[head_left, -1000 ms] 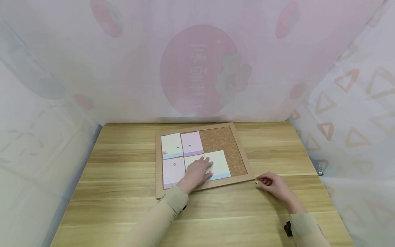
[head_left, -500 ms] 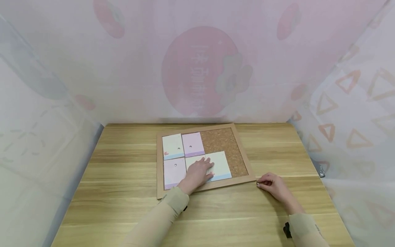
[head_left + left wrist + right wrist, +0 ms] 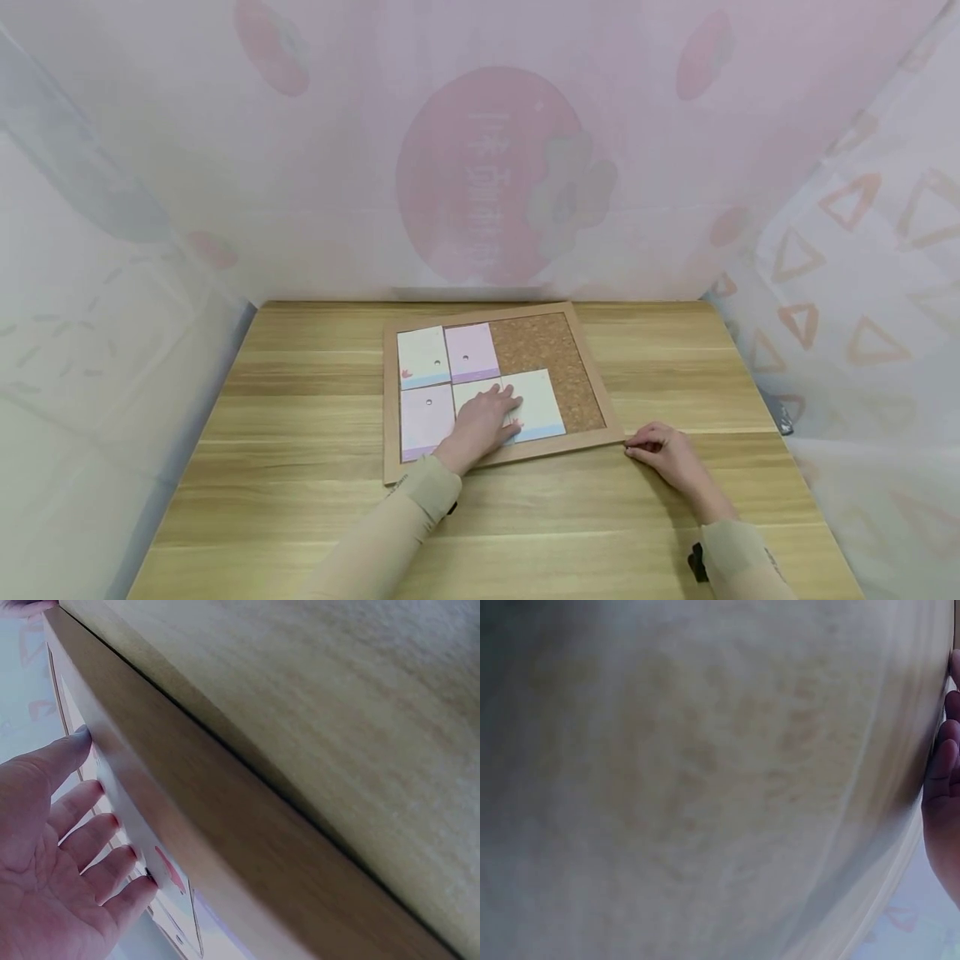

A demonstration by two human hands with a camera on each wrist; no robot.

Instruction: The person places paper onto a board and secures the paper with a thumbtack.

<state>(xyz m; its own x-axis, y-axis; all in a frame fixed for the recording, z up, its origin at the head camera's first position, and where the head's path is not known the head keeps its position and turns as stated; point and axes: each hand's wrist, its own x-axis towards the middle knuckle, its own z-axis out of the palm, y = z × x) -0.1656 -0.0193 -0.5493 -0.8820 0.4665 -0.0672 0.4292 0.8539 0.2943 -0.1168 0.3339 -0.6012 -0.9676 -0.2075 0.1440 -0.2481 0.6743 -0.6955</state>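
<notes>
A wood-framed corkboard [image 3: 528,337] lies slightly turned on the table. Notepaper sheets cover its left and middle part. My left hand [image 3: 478,421] rests flat with spread fingers over the lower middle cream sheet [image 3: 471,389] and reaches the edge of the cream sheet on the right [image 3: 538,408]. In the left wrist view the fingers of that hand [image 3: 82,855] are extended against the paper. At the board's lower right corner, my right hand [image 3: 671,457] pinches a small thumbtack [image 3: 627,448], mostly hidden by the fingertips. The right wrist view catches only the hand's edge [image 3: 946,780].
Small round tacks show on the upper cream sheet [image 3: 422,346], the upper pink sheet [image 3: 471,342] and the lower pink sheet [image 3: 426,417]. Bare cork fills the board's right side. The wooden table [image 3: 315,433] is bounded by printed cloth walls [image 3: 337,167].
The right thumb and finger have closed on the gold thumbtack, which showed between them earlier. The left hand stays in place on the sheets. The view has shifted slightly.
</notes>
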